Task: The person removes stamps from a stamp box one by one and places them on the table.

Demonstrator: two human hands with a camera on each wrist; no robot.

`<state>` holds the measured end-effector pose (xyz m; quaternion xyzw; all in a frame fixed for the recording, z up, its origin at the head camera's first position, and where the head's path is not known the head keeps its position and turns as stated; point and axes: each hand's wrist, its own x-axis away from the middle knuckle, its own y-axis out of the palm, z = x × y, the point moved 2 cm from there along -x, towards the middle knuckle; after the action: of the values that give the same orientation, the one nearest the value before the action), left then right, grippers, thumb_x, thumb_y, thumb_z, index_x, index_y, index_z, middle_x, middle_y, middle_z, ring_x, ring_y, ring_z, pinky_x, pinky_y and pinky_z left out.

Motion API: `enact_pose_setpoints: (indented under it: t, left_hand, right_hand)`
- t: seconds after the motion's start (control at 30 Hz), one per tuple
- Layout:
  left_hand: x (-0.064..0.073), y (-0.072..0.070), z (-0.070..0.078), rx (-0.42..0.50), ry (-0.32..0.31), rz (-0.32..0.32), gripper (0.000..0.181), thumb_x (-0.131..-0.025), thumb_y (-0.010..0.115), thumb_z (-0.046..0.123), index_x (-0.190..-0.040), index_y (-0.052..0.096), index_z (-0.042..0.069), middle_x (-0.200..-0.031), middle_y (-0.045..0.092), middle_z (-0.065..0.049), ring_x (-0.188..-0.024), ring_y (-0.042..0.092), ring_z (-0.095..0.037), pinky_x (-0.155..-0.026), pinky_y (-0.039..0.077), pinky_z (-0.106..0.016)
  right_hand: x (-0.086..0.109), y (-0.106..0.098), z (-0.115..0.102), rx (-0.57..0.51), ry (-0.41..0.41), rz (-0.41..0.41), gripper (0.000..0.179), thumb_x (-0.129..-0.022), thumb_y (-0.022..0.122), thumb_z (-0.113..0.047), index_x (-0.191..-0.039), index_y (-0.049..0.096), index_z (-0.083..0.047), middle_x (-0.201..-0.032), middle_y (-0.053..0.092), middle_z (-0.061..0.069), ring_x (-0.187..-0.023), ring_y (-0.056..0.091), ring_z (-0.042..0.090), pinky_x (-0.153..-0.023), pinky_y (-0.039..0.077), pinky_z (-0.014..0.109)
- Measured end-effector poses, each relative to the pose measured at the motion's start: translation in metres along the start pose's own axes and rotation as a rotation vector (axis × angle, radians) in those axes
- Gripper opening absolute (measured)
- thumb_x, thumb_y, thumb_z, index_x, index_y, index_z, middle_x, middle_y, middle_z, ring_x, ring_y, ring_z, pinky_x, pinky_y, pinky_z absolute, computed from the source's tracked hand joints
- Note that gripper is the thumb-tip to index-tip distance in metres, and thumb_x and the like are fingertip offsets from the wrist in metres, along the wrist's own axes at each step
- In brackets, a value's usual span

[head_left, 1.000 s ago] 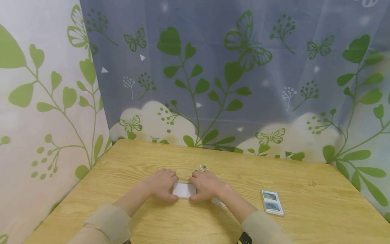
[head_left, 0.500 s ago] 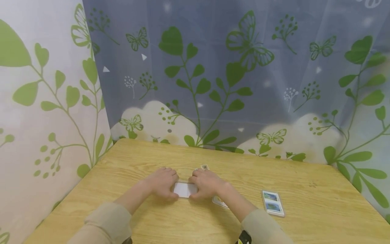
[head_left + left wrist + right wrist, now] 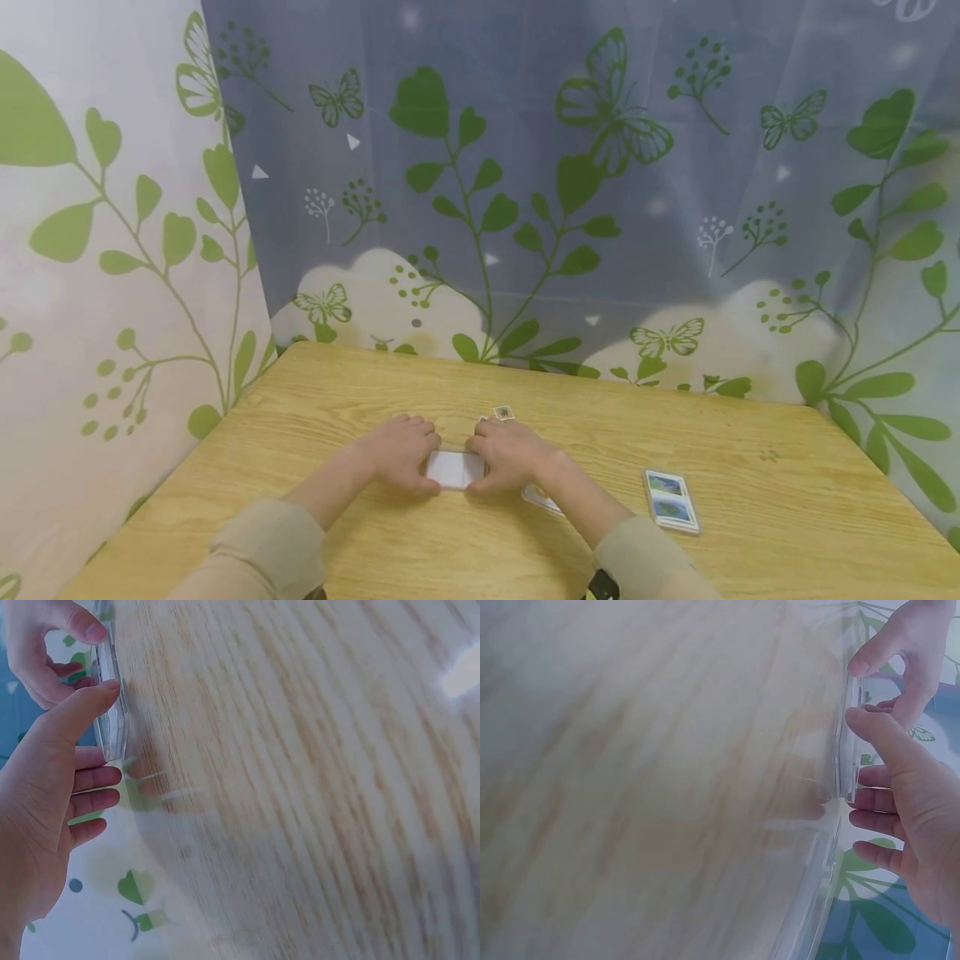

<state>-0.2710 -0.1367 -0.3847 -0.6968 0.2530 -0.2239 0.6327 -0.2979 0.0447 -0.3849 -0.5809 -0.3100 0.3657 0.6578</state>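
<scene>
A flat, clear plastic case (image 3: 456, 469) with a whitish inside lies on the wooden table between the two hands. The left hand (image 3: 406, 454) grips its left end, thumb on the near side and fingers at the far side. At the opposite end, the right hand (image 3: 510, 454) pinches it the same way. In the left wrist view, the clear wall of the case (image 3: 114, 727) shows beside the left thumb, close over the tabletop. From the right wrist, both thumbs press the near edge of the case (image 3: 845, 761), and the other fingers extend beyond it.
Right of the arms lies a case with two blue-green pictures (image 3: 671, 500). Another clear case (image 3: 542, 498) is partly hidden under the right forearm. Beyond the right hand lies a small square card (image 3: 503, 412). Patterned cloth (image 3: 480, 183) hangs behind the table (image 3: 360, 392).
</scene>
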Motion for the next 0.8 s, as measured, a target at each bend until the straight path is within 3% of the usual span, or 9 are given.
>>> enact_pose_setpoints:
  t: [0.27, 0.57, 0.8]
  left_hand:
    - [-0.0007, 0.0005, -0.0007, -0.015, 0.012, 0.006, 0.054, -0.076, 0.062, 0.054, -0.105, 0.061, 0.008, -0.099, 0.058, 0.0, -0.091, 0.05, -0.016, -0.081, 0.042, -0.033]
    - [0.0006, 0.0018, 0.0008, -0.105, 0.036, 0.046, 0.055, -0.076, 0.058, 0.057, -0.104, 0.06, 0.009, -0.099, 0.057, -0.001, -0.092, 0.049, -0.017, -0.087, 0.041, -0.035]
    - [0.0016, 0.0063, 0.0007, -0.149, 0.044, 0.062, 0.06, -0.078, 0.054, 0.059, -0.109, 0.059, 0.008, -0.102, 0.056, -0.003, -0.095, 0.049, -0.019, -0.088, 0.04, -0.036]
  right_hand:
    - [-0.0002, 0.0004, 0.0002, -0.003, 0.008, -0.012, 0.055, -0.075, 0.066, -0.055, -0.111, 0.062, -0.013, -0.091, 0.052, -0.007, -0.077, 0.044, 0.007, -0.066, 0.04, 0.023]
    - [-0.002, 0.0035, -0.0016, 0.031, 0.063, -0.042, 0.058, -0.075, 0.062, -0.058, -0.114, 0.059, -0.015, -0.098, 0.053, -0.007, -0.092, 0.048, 0.011, -0.092, 0.041, 0.041]
    - [-0.0019, 0.0038, -0.0016, 0.029, 0.057, -0.036, 0.058, -0.075, 0.062, -0.057, -0.114, 0.059, -0.014, -0.096, 0.053, -0.006, -0.09, 0.047, 0.011, -0.086, 0.042, 0.036]
